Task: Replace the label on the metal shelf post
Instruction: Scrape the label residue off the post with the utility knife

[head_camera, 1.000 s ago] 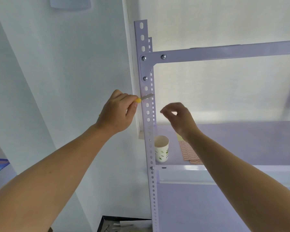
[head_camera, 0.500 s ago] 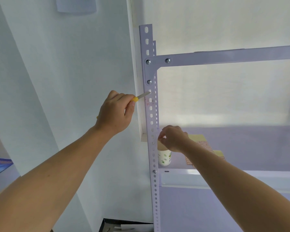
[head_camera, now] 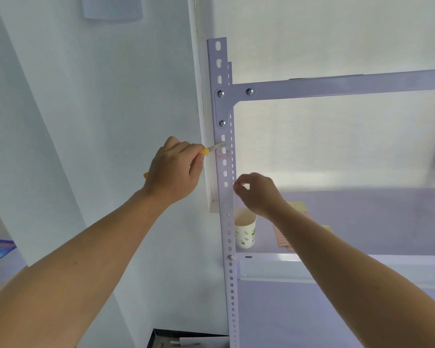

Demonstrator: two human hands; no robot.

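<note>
The pale perforated metal shelf post (head_camera: 230, 285) stands upright in the middle. Faint pinkish label residue (head_camera: 221, 155) shows on its face below the corner bracket. My left hand (head_camera: 172, 172) grips a yellow-handled knife (head_camera: 206, 151), and the grey blade tip touches the post just above the residue. My right hand (head_camera: 259, 194) hovers just right of the post, lower down, with thumb and forefinger loosely curled toward each other and nothing visible between them. A sheet of small pink labels (head_camera: 281, 241) lies on the shelf, partly hidden by my right forearm.
A paper cup (head_camera: 245, 234) with a leaf print stands on the shelf board (head_camera: 362, 217) right beside the post. A yellow pad (head_camera: 298, 205) lies behind my right wrist. The upper beam (head_camera: 337, 85) runs right. A white wall corner is left of the post, a dark box (head_camera: 166, 340) below.
My right hand dropped to the cup's mouth, then rose again beside the post. The left hand kept the blade at the same spot on the post.
</note>
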